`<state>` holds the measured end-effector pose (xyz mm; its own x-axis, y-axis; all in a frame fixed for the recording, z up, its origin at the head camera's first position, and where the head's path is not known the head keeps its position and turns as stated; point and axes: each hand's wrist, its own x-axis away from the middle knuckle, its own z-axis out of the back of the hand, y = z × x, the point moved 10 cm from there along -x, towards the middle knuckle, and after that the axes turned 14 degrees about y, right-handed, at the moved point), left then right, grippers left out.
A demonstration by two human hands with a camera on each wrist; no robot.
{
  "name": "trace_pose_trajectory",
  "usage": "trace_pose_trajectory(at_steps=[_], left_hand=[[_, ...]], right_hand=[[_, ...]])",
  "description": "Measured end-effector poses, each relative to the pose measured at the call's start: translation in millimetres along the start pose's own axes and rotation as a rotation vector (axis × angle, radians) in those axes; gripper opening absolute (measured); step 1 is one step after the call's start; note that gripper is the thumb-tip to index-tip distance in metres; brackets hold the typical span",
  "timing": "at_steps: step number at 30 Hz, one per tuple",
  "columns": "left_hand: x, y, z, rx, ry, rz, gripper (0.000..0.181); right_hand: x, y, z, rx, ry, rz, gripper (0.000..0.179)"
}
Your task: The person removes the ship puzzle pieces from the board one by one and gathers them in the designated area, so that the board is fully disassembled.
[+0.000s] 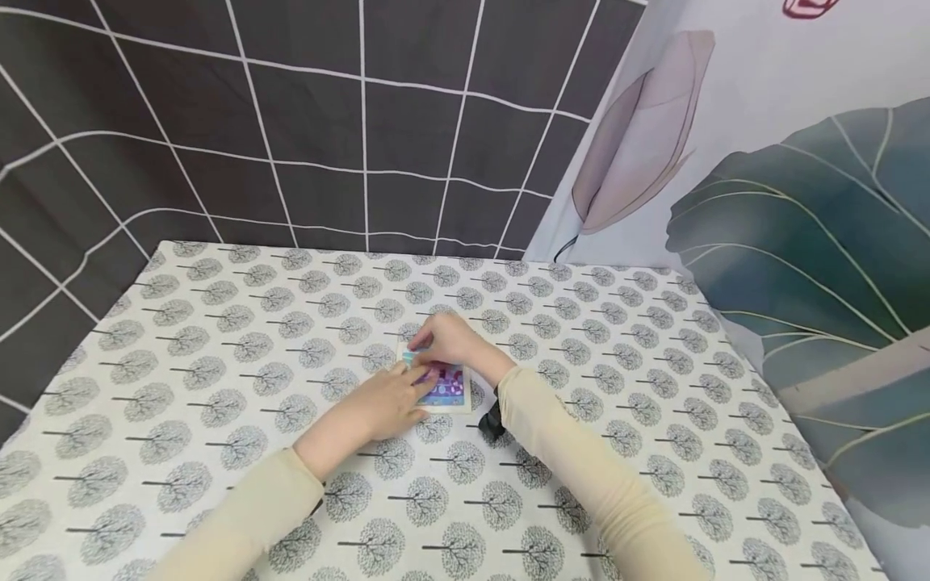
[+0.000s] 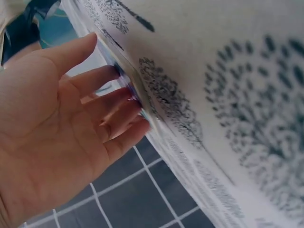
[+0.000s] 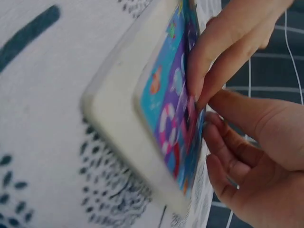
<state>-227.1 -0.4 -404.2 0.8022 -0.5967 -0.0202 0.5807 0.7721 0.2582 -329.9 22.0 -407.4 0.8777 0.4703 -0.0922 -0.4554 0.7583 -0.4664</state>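
Note:
A small flat board (image 1: 465, 403) with a pale rim and a bright sea-themed picture (image 3: 164, 109) lies on the table. Straight fingers of my left hand (image 1: 390, 401) rest across the picture's left part. In the left wrist view that hand (image 2: 52, 109) shows its palm, its fingertips right at the board's edge (image 2: 130, 78). My right hand (image 1: 448, 340) bends over the far left part of the board, thumb and index fingertips close together at the picture. The right wrist view shows this hand (image 3: 261, 156) with bent fingers behind the board; I cannot tell whether they pinch anything.
A white cloth printed with grey trees (image 1: 291, 347) covers the table. Behind it hangs a dark curtain with a white grid (image 1: 312, 121); a leaf-patterned curtain (image 1: 799, 266) is on the right. A black device (image 1: 492, 421) sits at my right wrist.

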Motion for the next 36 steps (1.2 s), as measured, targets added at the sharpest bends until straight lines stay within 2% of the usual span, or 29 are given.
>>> trace_pose_trajectory(at_steps=[4, 7, 12, 21, 29, 36], left_hand=[[-2.8, 0.8, -0.2, -0.022, -0.019, -0.015, 0.062], [-4.4, -1.7, -0.3, 0.001, -0.044, -0.002, 0.062], [-4.0, -5.0, 1.3, 0.034, -0.072, 0.013, 0.060], [-4.6, 1.2, 2.1, 0.002, -0.001, -0.049, 0.057], [-4.5, 4.9, 4.8, -0.030, 0.049, -0.061, 0.058], [-4.7, 5.4, 5.0, -0.038, 0.070, -0.081, 0.057]], right_hand=[[-2.3, -2.2, 0.3, 0.045, -0.029, -0.049, 0.028], [-2.4, -4.1, 1.1, 0.035, -0.045, -0.089, 0.027], [-4.5, -8.3, 1.8, 0.039, -0.056, -0.087, 0.024], [-8.1, -7.9, 2.1, 0.069, -0.062, -0.105, 0.022], [-4.6, -19.2, 0.6, 0.101, -0.067, -0.092, 0.019], [-5.0, -15.3, 5.4, 0.081, -0.042, -0.073, 0.019]])
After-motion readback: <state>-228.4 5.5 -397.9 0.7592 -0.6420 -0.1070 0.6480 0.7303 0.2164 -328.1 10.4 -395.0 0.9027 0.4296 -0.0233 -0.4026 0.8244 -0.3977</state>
